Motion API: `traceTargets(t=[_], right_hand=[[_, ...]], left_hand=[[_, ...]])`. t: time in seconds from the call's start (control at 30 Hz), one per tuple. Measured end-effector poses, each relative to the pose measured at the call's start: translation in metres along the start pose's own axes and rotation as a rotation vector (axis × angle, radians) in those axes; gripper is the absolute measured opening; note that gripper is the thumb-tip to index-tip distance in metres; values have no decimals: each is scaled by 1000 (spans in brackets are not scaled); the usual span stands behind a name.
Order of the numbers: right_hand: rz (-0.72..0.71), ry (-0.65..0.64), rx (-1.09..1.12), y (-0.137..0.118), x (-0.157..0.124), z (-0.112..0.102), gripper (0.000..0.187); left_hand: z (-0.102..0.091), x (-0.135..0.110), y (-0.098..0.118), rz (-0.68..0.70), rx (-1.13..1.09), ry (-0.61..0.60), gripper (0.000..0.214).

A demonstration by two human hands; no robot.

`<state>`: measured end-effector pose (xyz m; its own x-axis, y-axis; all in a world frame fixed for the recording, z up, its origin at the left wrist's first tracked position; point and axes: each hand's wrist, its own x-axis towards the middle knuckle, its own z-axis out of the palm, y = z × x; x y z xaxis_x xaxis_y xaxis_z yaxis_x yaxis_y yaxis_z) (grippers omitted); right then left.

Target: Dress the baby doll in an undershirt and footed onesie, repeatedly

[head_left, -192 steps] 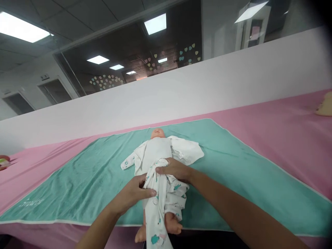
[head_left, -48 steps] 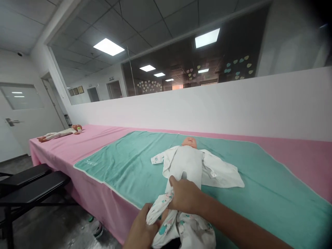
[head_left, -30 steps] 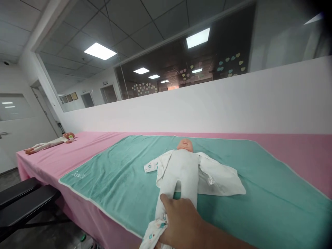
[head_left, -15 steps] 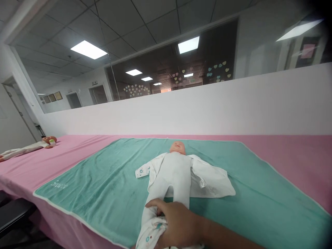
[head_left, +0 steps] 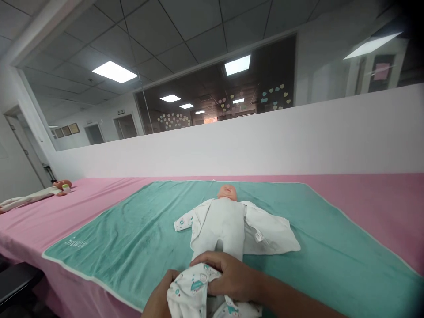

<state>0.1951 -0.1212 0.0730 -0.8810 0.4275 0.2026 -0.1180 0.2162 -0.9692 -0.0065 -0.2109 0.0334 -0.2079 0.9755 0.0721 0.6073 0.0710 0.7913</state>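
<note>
A baby doll (head_left: 227,221) in white clothing lies on its back on a green blanket (head_left: 132,234), head toward the wall. A white baby jacket (head_left: 273,232) is spread beneath it, with one printed sleeve on the doll's arm at the left. White baby pants (head_left: 190,289) with a teal print are bunched around the lower end of the doll's left-side leg. My right hand (head_left: 233,276) grips their upper edge by that leg, thumb tucked into the cloth. At the bundle's left side, my left hand (head_left: 160,296) is closed on the same pants. The doll's feet are hidden.
Pink cloth (head_left: 109,187) covers the table under the blanket. Another doll (head_left: 36,194) lies at the far left beside a small green-and-white item (head_left: 66,188). A black chair part (head_left: 20,280) stands by the left table edge. A white wall (head_left: 265,141) with glass above rises behind.
My left hand has come into view at the left of the pants. The pants' bundled cloth has been lifted and opened out around the leg. The view has tilted slightly upward.
</note>
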Motion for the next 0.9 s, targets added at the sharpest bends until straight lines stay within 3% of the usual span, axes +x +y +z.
traceTargets(t=[0.1, 0.17, 0.23, 0.33, 0.43, 0.5, 0.63, 0.73, 0.9], right_hand=[[75, -6, 45, -3, -1, -8, 48], [150, -28, 163, -2, -2, -16, 50], [167, -34, 294, -2, -4, -26, 48], [129, -111, 416, -2, -8, -39, 47], [143, -208, 481, -1, -14, -52, 58], [140, -144, 491, 3, -16, -61, 53], [119, 137, 354, 17, -19, -77, 35], [126, 263, 262, 23, -20, -85, 35], [197, 306, 173, 25, -25, -89, 36]], left_hand=[[-7, -2, 4, 19, -197, -201, 37], [-18, -5, 10, 64, -277, -327, 57], [-31, -5, 17, 122, -328, -411, 63], [-38, 5, 24, 185, -271, -371, 42], [-28, 21, 36, 256, -132, -311, 39], [-18, 28, 49, 336, -51, -364, 35], [-6, 35, 77, 499, 105, -548, 25], [-3, 44, 84, 466, 111, -435, 38], [0, 80, 71, 420, 135, -147, 17]])
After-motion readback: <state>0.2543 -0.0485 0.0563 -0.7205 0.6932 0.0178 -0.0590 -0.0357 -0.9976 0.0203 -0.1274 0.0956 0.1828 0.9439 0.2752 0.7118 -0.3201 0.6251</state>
